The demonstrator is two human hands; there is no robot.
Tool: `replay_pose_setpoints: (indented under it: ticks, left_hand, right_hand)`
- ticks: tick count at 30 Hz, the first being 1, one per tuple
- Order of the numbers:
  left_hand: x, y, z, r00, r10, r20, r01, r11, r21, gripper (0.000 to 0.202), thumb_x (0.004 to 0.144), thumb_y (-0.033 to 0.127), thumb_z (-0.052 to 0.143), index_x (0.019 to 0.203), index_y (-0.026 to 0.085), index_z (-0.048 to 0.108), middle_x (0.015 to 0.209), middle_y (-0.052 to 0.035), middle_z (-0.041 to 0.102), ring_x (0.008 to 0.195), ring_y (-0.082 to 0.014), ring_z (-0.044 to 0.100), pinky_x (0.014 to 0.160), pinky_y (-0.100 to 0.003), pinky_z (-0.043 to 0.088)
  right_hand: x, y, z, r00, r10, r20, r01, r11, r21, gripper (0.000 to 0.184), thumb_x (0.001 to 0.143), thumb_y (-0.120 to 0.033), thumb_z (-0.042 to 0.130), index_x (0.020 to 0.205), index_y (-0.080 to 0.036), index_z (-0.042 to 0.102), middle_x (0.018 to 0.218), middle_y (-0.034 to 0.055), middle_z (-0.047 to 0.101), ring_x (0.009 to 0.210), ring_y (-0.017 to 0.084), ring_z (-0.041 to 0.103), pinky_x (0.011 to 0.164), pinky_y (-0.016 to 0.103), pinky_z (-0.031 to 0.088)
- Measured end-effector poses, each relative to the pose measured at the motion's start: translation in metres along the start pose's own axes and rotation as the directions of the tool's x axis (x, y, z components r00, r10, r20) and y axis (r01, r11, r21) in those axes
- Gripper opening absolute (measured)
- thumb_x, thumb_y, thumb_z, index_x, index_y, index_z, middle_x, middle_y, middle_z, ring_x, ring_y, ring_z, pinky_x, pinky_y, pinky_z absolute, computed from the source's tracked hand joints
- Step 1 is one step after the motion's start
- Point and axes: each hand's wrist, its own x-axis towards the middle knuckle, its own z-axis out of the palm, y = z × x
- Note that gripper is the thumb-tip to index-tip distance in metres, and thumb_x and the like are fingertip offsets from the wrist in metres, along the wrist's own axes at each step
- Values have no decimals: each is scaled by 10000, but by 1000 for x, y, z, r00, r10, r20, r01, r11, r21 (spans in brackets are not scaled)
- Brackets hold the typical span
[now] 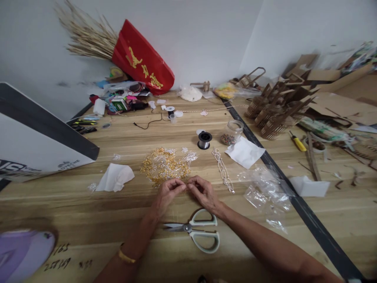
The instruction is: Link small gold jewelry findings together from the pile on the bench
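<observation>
Table [88, 212]: pale wood planks, black strip running diag. on the right side.
Board [35, 145]: white w/ black edge, leaning in at far left.
Red bag [141, 59]: gold lettering, lies at the back wall, dry straw sticking out of its top.
Baskets [273, 110]: brown slatted cardboard ones, stacked right of the black strip.
Plastic bags [265, 188]: clear, crumpled, right of the hands, by the strip.
Gold pile [163, 167]: small gold and silver bits heaped mid-table, just beyond the hands.
Scissors [200, 230]: white handles, blades slightly apart, pointing left; flat on the table, under the right wrist.
Left hand [167, 192]: thumb and fingertips pressed together, pinching the tiny piece; yellow band on the forearm.
Right hand [203, 192]: same pinch, fingertips meeting the left hand's.
Tissue [114, 177]: white, crumpled, left of the pile.
Chain [224, 171]: silver, laid out right of the pile.
Jar [232, 131]: glass, beads inside.
Spool [204, 140]: wire reel, left of the jar.
Tiny piece [186, 188]: between both pinches, at the pile's near edge; too small to ID, poss. a bead.
</observation>
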Motion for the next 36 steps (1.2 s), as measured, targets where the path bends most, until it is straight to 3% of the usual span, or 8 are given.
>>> replay_pose_setpoints:
  ticks: [15, 20, 26, 36]
  left_hand:
    - [3, -8, -4, 991, 36, -125, -45, 997, -70, 183, 597, 311, 754, 647, 151, 680, 669, -8, 669, 657, -136, 566, 668, -250, 442]
    - [4, -9, -5, 992, 35, -121, -49, 992, -120, 181, 610, 307, 752, 670, 149, 686, 617, 6, 652, 603, -112, 549, 638, -233, 438]
    - [3, -9, -4, 992, 19, -128, -45, 978, -205, 199, 644, 327, 730, 694, 141, 679, 821, -49, 712, 630, -118, 580, 653, -255, 472]
    - [4, -8, -3, 994, -8, -106, -33, 926, -376, 181, 573, 252, 767, 654, 140, 651, 720, -26, 701, 555, -92, 557, 590, -241, 447]
  right_hand:
    - [1, 9, 1, 995, -86, -42, 81, 991, -109, 154, 884, -291, 513, 811, -182, 594, 743, 30, 566, 679, 143, 525, 580, 245, 407]
    - [1, 9, 1, 997, -69, -38, 64, 992, -105, 168, 886, -297, 512, 802, -178, 596, 723, 25, 559, 655, 137, 512, 562, 237, 388]
    - [0, 7, 2, 998, -63, -26, 60, 994, -97, 167, 882, -295, 509, 800, -175, 590, 730, 26, 563, 640, 130, 498, 552, 234, 384]
    - [0, 7, 2, 999, -47, -5, 46, 993, -110, 158, 876, -282, 511, 801, -176, 600, 701, 19, 559, 617, 129, 485, 547, 237, 375]
